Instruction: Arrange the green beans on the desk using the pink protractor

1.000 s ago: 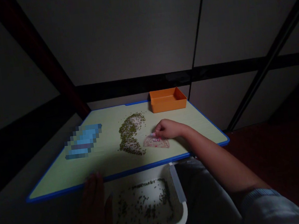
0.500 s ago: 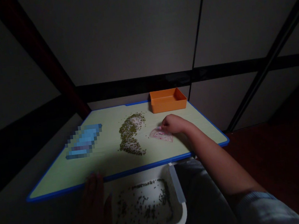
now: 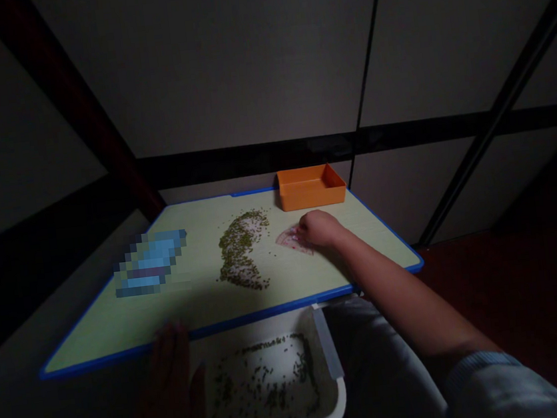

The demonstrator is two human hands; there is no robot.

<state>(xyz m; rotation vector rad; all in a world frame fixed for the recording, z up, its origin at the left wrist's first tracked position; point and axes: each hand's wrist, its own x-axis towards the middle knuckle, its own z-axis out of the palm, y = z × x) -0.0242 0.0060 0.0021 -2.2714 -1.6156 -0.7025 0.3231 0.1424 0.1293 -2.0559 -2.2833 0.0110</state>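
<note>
Just right of the frame's centre, the right hand (image 3: 319, 228) has its grip pinching the protractor (image 3: 290, 240) at the upper right part, over the desk (image 3: 208, 301). Its long axis slants from upper left to lower right, the visible long edge facing lower left. The left hand (image 3: 169, 369), dim at lower left, is beside the tub (image 3: 340, 390); I cannot tell its grip.

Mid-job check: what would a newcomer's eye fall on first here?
Probably the bright orange open box at the far right of the pale, blue-edged tabletop. Next comes the curved spread of small green grains near the middle, with the right hand holding a pink-marked protractor just right of it. Below the near edge, a white bin holds scattered dark grains.
</note>
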